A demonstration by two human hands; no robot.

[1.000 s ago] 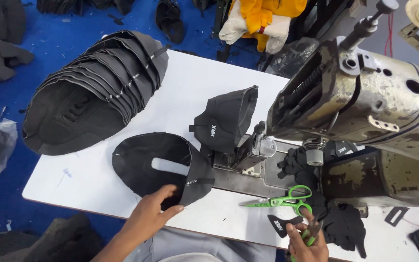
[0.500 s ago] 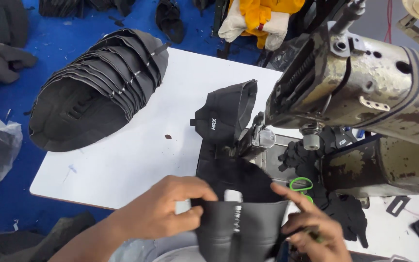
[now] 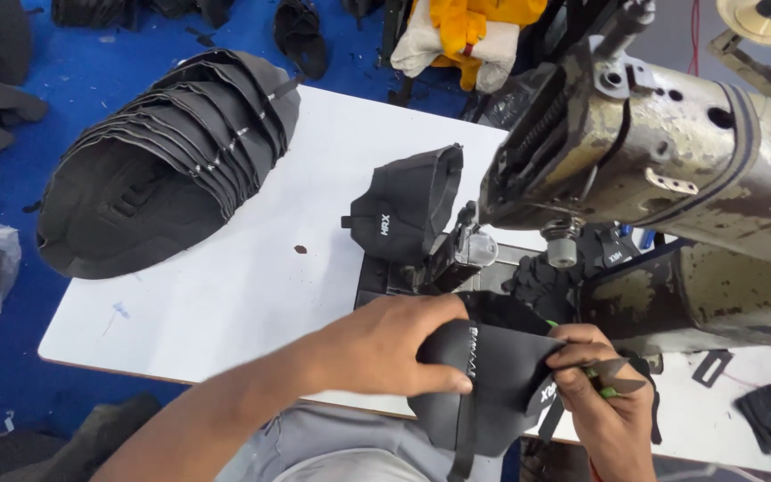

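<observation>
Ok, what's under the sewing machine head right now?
Under the sewing machine head sit the presser foot and a sewn black shoe upper beside it. The needle area is hidden by the head. Both hands, left hand and right hand, hold another black upper piece.

Both hands grip a black shoe upper (image 3: 484,384) at the table's (image 3: 252,286) near edge: left hand (image 3: 385,344) over the top, right hand (image 3: 604,393) pinching its side. Worn sewing machine (image 3: 662,170) just behind. Stack of black uppers (image 3: 162,161) far left.

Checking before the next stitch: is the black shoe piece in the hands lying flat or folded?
Folded: the black shoe piece curves over itself, lifted off the table between left hand and right hand.
</observation>
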